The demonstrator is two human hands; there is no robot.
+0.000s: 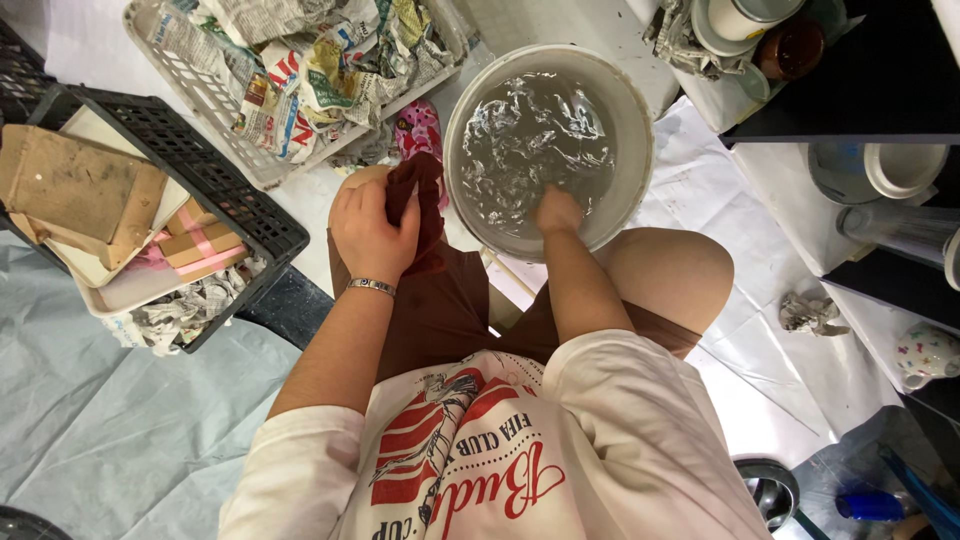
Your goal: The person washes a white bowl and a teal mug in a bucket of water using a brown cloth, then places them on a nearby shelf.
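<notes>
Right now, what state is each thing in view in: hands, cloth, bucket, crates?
left hand: closed on the dark red cloth, at the knee
right hand: dipped in the water
white bucket: holds rippling water
white basket: full of crumpled newspaper
black crate: holds cardboard pieces and small boxes

The floor (90, 440), sheet-covered, bears a water basin (630, 110) and 2 crates (240, 215).

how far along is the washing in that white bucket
Done: the white bucket holds rippled water, and the left hand holds a dark red cloth over the knee. In hand: the right hand is dipped in the water. Left: cannot tell; nothing washed shows.
</notes>
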